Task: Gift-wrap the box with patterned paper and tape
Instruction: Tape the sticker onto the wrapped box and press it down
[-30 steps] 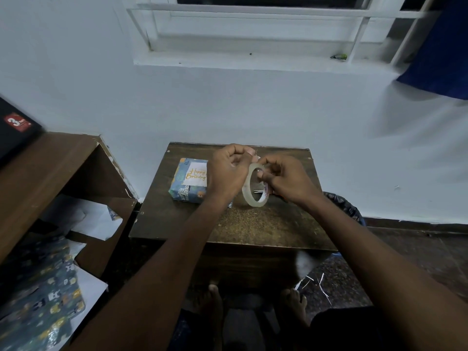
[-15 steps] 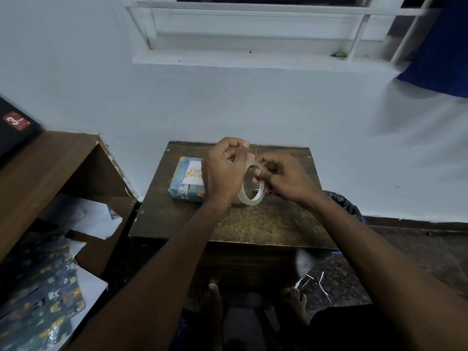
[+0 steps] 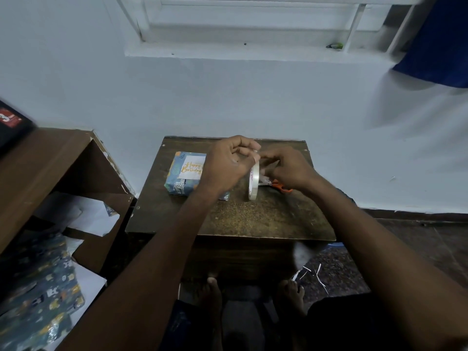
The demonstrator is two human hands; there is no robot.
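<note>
2 words, "Happy Birthday", mark the wrapped box (image 3: 186, 173).

box (image 3: 182, 174): blue patterned wrap, white label, gold script | tape roll (image 3: 253, 180): clear-whitish | table (image 3: 266, 219): dark brown

Wooden table (image 3: 266, 219) against a white wall (image 3: 228, 97); brown shelf unit (image 3: 50, 160) at left; blue cloth (image 3: 440, 46) beside the window sill (image 3: 228, 50).
</note>
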